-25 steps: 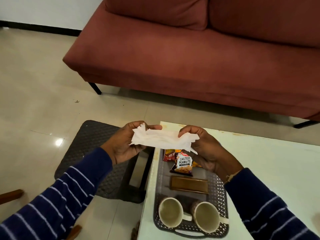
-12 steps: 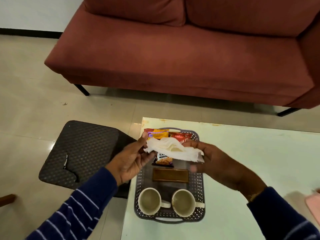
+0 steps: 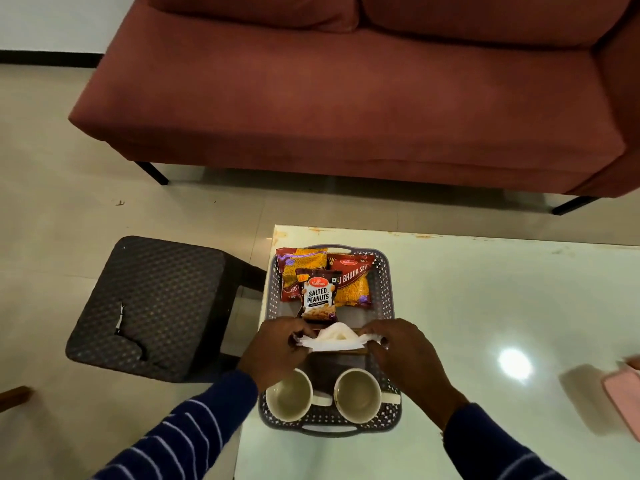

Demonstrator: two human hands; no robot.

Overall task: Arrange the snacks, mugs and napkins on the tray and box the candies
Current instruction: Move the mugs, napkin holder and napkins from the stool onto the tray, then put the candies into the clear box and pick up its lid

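So you're pretty far along on the tray part. Three snack packets [image 3: 329, 280] are already sitting at the far end of the tray [image 3: 387, 296], the salted peanuts one lying on top of the other two, and both mugs [image 3: 323, 394] are parked side by side at the near end. The napkin [image 3: 330, 339] is what's in play right now: it's over the middle of the tray, between the snacks and the mugs, can't tell if it's touching down yet. Your left hand [image 3: 277, 351] pinches its left end and your right hand [image 3: 401, 351] pinches the right end, fingers curled in tight on both. I'd guess what's left is letting go of the napkin and then boxing the candies, which I can't spot anywhere; something pink [image 3: 623, 393] sits at the table's [image 3: 485, 323] right edge, no idea what
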